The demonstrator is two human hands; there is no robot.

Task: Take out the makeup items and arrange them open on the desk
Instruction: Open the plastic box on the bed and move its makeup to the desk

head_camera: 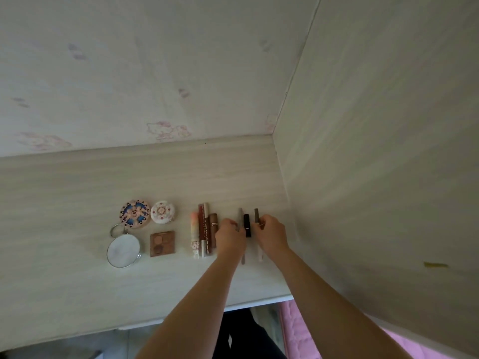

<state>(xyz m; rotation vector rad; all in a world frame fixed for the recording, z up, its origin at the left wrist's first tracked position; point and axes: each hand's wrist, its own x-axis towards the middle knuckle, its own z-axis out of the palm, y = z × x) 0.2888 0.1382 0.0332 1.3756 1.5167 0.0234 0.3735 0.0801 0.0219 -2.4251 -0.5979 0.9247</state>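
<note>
head view looks down on a pale wood-grain surface (77, 281) set in a corner, with both forearms reaching to twelve o'clock. the thing the coming move turns on is the short black tube (247, 225), probably a lipstick, lying on the surface with its long axis running twelve to six. it sits right between the two hands: the left hand (229, 238) is at its nine o'clock, the right hand (270, 235) at its three o'clock, both about equally near. the left fingers (233, 224) are curled and seem to touch or pinch the tube's left side, though the contact is too small to be sure of. the right fingers (260, 224) are bent inward and seem to pinch the thin brown-tipped pencil (256, 216) just at the tube's three o'clock, which also lies twelve to six. a grey pencil (240, 218) lies parallel at the tube's nine o'clock, partly under the left hand. further toward nine o'clock lies a cluster of tubes (204, 229), then an eyeshadow palette (162, 243), two round compacts (149, 213) and a round mirror (124, 251). judging by this, a pull along the tube's long axis would uncap it.
</note>
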